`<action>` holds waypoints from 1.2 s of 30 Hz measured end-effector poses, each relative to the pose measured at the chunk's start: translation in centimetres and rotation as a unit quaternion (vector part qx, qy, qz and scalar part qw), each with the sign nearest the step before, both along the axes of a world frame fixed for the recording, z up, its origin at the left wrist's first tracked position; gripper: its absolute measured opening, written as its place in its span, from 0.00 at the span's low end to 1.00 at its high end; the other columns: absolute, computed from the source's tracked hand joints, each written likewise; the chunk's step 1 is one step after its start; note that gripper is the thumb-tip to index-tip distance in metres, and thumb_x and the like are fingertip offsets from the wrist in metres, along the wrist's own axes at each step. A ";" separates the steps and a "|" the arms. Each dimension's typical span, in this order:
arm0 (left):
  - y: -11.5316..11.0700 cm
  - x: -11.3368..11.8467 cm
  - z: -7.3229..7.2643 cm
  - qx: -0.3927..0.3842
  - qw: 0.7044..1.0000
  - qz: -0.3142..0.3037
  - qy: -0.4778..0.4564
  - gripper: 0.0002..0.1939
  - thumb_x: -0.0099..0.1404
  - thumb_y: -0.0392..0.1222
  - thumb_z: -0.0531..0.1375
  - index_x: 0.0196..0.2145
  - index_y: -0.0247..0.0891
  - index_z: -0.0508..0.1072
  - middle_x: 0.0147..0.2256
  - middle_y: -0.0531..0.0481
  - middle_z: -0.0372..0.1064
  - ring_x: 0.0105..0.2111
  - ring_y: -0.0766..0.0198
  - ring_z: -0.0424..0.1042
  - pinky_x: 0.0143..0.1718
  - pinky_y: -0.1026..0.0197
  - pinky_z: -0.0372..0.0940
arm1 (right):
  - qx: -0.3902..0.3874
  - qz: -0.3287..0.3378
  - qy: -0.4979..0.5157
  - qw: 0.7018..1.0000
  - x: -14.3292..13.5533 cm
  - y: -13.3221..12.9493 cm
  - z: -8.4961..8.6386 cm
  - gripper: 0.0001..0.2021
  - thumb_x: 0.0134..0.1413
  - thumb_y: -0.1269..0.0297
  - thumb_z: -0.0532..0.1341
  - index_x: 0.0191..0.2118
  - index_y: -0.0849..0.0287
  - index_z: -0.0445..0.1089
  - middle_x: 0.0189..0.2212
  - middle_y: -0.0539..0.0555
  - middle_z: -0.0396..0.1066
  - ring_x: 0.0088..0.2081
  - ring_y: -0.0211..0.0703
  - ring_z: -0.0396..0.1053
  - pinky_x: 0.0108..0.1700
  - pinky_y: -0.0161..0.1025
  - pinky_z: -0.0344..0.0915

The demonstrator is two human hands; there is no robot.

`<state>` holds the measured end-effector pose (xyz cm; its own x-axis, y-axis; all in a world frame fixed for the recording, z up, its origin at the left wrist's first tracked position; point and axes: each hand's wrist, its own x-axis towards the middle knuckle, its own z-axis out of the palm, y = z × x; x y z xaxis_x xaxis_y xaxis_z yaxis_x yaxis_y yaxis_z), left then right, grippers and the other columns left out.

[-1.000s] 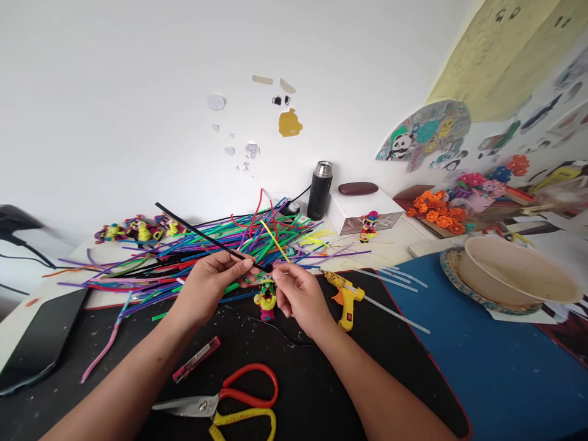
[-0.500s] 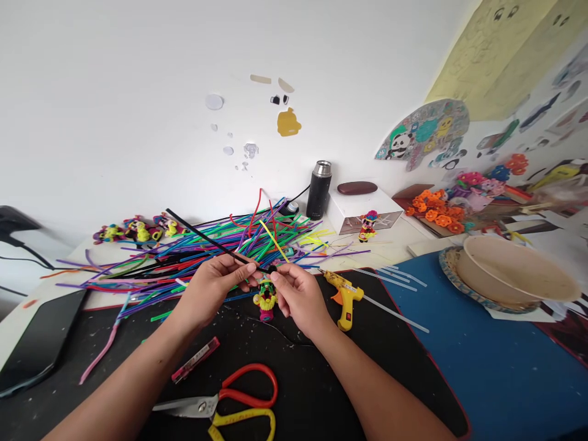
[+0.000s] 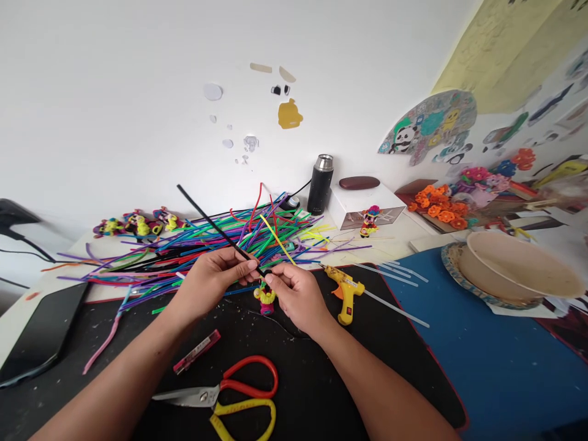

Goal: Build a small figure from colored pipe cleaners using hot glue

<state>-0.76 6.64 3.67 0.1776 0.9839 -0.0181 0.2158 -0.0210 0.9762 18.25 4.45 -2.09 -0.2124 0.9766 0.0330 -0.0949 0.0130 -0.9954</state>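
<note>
"What's different from half a second ago?"

"The black pipe cleaner [image 3: 206,215] stands steeper. Its free tip rises higher over the heap of coloured pipe cleaners [image 3: 220,245] than before, and the hands have tilted it that way. The hot glue gun [image 3: 346,294] and scissors [image 3: 206,397] keep their places on the black mat [image 3: 312,386]."

"And the containers?"

"There's a beige bowl [image 3: 496,280] at the right, over a plate with a blue patterned rim [image 3: 452,269]; I can't make out what's inside it. The white box [image 3: 388,195] holds a few pale sticks [image 3: 390,215] behind its front, and a dark brown case [image 3: 359,183] lies on top. One small pipe-cleaner doll [image 3: 369,222] stands before it on the tabletop [image 3: 21,318]."

"How are the hands?"

"Nearly closed, both of them. The left hand [image 3: 214,278] pinches the black pipe cleaner between thumb and fingers, toward its lower part. The right hand [image 3: 298,300] grips just beside the lower end with thumb and forefinger."

"What's that under them?"

"A yellow-and-magenta doll [image 3: 266,300], upright, partly covered by the right fingertips. I can't tell whether they touch it."
</note>
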 end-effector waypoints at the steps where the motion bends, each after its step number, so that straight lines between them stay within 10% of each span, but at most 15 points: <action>1: 0.0 -0.1 0.3 0.003 1.000 -0.008 0.014 0.22 0.55 0.62 0.74 0.27 0.39 0.81 0.28 0.44 0.82 0.30 0.56 0.78 0.34 0.58 0.72 | 0.013 0.000 -0.018 1.000 0.0 -0.1 0.0 0.12 0.62 0.53 0.64 0.35 0.57 0.72 0.19 0.43 0.59 0.19 0.33 0.52 0.21 0.32 0.50; 20: 0.6 -2.1 1.3 0.012 0.999 0.039 -0.018 0.22 0.56 0.62 0.74 0.30 0.39 0.82 0.28 0.48 0.81 0.28 0.58 0.75 0.34 0.59 0.69 | -0.031 0.001 0.054 0.998 -0.8 -0.5 0.3 0.21 0.60 0.43 0.66 0.39 0.59 0.73 0.18 0.43 0.63 0.16 0.32 0.58 0.17 0.30 0.55; 30: 1.5 -3.4 0.7 0.006 0.990 0.055 -0.127 0.22 0.52 0.59 0.77 0.28 0.37 0.80 0.25 0.48 0.78 0.26 0.62 0.72 0.30 0.60 0.66 | -0.053 0.003 -0.157 0.986 4.0 -5.0 1.7 0.15 0.66 0.52 0.62 0.40 0.60 0.75 0.18 0.43 0.64 0.17 0.33 0.59 0.22 0.32 0.55; 36: 1.4 -2.9 1.0 0.006 0.984 0.038 -0.172 0.20 0.53 0.55 0.77 0.27 0.36 0.79 0.26 0.48 0.78 0.25 0.62 0.73 0.29 0.61 0.66 | 0.097 0.160 -0.425 0.886 3.5 -8.5 3.3 0.10 0.65 0.58 0.68 0.48 0.55 0.79 0.29 0.48 0.77 0.31 0.41 0.73 0.34 0.36 0.61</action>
<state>-3.65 8.09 4.67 0.0974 0.9943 0.0428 -0.1260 -0.0303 0.9916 21.78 -4.08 1.19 -0.5059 0.8554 -0.1109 0.6579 0.2996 -0.6909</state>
